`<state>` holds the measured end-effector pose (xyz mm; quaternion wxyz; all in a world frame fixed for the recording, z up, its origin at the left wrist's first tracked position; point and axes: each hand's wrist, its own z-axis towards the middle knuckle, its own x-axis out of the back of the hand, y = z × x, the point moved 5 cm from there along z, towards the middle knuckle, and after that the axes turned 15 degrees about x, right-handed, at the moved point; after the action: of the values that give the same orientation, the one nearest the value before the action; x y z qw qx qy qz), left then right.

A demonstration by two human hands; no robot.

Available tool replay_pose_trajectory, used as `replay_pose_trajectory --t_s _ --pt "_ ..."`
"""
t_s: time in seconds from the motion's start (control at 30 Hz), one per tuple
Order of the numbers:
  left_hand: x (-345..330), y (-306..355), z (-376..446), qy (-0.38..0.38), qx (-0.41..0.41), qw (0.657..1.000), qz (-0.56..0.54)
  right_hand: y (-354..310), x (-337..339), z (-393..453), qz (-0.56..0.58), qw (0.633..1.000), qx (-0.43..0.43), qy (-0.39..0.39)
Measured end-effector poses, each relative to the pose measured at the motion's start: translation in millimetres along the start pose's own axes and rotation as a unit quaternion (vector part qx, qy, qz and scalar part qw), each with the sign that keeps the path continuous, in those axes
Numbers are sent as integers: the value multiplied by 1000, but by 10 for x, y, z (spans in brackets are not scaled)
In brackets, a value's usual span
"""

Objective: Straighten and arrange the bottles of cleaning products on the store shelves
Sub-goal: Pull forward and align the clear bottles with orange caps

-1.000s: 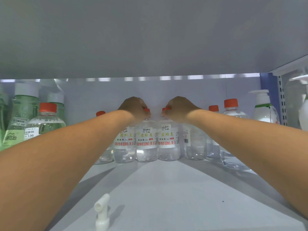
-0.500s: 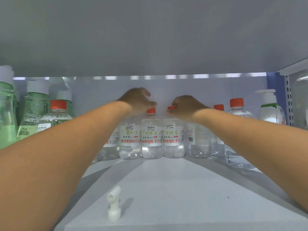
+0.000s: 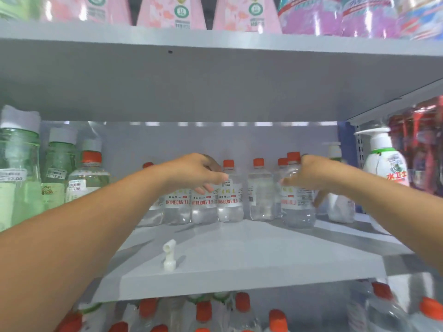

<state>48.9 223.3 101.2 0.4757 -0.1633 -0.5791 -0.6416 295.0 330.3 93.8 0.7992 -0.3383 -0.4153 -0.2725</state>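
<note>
A row of clear bottles with orange caps (image 3: 229, 195) and white labels stands at the back of the grey shelf (image 3: 239, 271). My left hand (image 3: 196, 172) covers the tops of the bottles left of centre, its fingers curled round the neck of one clear bottle (image 3: 203, 209). My right hand (image 3: 311, 178) grips the shoulder of a clear bottle (image 3: 297, 207) that stands a little in front of the row at the right, thumb on its left side. Two more clear bottles (image 3: 260, 197) stand untouched between my hands.
A loose white pump nozzle (image 3: 169, 255) lies near the shelf's front edge. Tall green bottles (image 3: 19, 168) stand at the left, white pump bottles (image 3: 383, 164) at the right. Pink pouches (image 3: 172, 10) fill the shelf above; more orange-capped bottles (image 3: 203, 312) fill the shelf below.
My view has pulled back and lifted, showing the shelves above and below. My right hand has left the centre cap and moved right onto the front right bottle. My left hand dropped lower.
</note>
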Motion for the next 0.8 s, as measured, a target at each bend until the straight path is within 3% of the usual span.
replay_pose_trajectory --t_s 0.07,0.17,0.27,0.33,0.43,0.57,0.8 --pt "-69 113 4 -2 -7 1000 -16 -135 -102 118 35 999 32 10" --pt "-93 238 14 26 -6 1000 -2 -450 -274 271 160 977 127 -62" --pt "-17 279 40 82 6 997 4 -640 -206 319 226 956 158 -101" --pt "64 233 30 108 17 994 18 -551 -10 451 188 970 147 -56" --pt "221 80 12 139 61 983 102 -178 283 676 38 996 83 19" --pt "377 38 105 160 140 955 205 237 334 900 -57 997 51 16" --pt "-12 791 794 151 40 956 248 360 6 1343 -23 993 114 -7"
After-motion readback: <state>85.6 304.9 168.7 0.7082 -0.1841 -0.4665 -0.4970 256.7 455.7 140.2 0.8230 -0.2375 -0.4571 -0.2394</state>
